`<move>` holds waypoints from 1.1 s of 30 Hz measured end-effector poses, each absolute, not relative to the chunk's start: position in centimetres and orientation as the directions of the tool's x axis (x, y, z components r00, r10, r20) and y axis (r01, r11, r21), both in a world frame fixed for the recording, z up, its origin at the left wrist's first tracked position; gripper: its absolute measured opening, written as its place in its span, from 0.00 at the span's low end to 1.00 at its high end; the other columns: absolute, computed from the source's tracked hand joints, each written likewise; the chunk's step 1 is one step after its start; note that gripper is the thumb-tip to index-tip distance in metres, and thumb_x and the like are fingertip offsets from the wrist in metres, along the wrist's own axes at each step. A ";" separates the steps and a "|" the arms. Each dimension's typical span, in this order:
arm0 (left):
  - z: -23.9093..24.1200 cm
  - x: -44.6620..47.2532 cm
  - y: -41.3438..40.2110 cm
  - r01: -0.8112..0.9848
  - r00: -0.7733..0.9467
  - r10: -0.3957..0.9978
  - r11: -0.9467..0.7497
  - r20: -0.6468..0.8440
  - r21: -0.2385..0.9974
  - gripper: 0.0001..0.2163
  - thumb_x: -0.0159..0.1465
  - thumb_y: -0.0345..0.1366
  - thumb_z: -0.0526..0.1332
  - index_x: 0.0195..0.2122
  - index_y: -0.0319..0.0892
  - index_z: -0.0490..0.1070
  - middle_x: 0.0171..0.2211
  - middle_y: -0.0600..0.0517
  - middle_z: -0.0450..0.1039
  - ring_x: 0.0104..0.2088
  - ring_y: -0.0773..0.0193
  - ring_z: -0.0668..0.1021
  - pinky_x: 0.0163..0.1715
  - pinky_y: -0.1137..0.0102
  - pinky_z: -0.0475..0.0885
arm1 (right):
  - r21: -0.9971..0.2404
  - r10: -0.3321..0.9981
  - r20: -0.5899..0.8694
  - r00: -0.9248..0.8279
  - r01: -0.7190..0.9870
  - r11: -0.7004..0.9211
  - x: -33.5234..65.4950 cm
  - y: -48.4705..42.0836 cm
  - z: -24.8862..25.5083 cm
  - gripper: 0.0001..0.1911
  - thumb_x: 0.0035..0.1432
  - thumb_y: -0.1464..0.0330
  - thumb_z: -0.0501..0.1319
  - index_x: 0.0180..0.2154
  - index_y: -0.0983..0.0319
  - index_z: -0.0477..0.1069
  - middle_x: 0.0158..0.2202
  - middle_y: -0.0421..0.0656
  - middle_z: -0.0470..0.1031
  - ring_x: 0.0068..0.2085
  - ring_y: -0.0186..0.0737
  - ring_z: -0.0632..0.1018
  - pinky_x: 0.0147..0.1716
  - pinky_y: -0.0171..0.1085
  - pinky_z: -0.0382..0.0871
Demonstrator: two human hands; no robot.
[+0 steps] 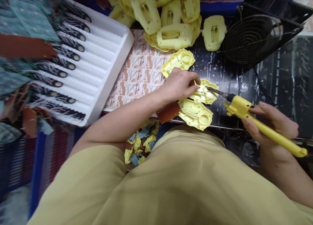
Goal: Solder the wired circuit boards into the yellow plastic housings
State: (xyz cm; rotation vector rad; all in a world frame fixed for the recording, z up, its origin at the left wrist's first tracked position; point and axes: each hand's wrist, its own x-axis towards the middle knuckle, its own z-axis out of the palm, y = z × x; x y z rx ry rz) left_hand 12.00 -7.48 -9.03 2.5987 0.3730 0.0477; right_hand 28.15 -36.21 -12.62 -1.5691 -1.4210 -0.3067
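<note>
The middle yellow plastic shell (204,94) lies between the hands, its long way running left to right. The left hand (180,83) is nearer, at the shell's left end, pinched narrow; I cannot tell on what. The right hand (274,122) holds a yellow soldering gun (239,106), tip over the shell.

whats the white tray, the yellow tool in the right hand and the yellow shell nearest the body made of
White tray: probably polystyrene foam, matte; its thick, pale walls suggest it.
Yellow tool: likely hard moulded plastic, slightly shiny; the slender front end looks like metal.
Yellow shell: seemingly thin moulded plastic, fairly glossy, with small posts and a round perforated patch formed in it.
</note>
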 end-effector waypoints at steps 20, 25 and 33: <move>-9.6 11.9 -7.6 0.215 0.975 0.217 -0.876 -0.046 0.431 0.11 0.70 0.35 0.61 0.45 0.45 0.84 0.38 0.50 0.84 0.43 0.57 0.83 0.54 0.60 0.73 | -0.422 0.605 0.749 0.269 0.898 0.124 29.0 -37.2 -13.4 0.37 0.58 0.66 0.79 0.67 0.49 0.75 0.46 0.45 0.87 0.34 0.47 0.88 0.36 0.40 0.88; -9.8 11.9 -8.1 0.158 0.985 0.175 -0.909 0.008 0.386 0.12 0.71 0.34 0.58 0.44 0.45 0.83 0.39 0.50 0.84 0.45 0.57 0.83 0.54 0.59 0.74 | -0.397 0.603 0.759 0.244 0.908 0.132 29.2 -37.1 -13.8 0.37 0.60 0.64 0.78 0.69 0.50 0.73 0.44 0.45 0.88 0.34 0.47 0.88 0.37 0.40 0.89; -9.5 11.8 -8.5 0.234 0.968 0.250 -0.877 -0.017 0.419 0.13 0.70 0.33 0.57 0.47 0.42 0.82 0.45 0.47 0.84 0.46 0.55 0.83 0.52 0.60 0.75 | -0.419 0.615 0.752 0.237 0.892 0.169 28.5 -35.7 -12.7 0.35 0.61 0.68 0.77 0.68 0.49 0.75 0.41 0.43 0.87 0.31 0.44 0.87 0.32 0.36 0.86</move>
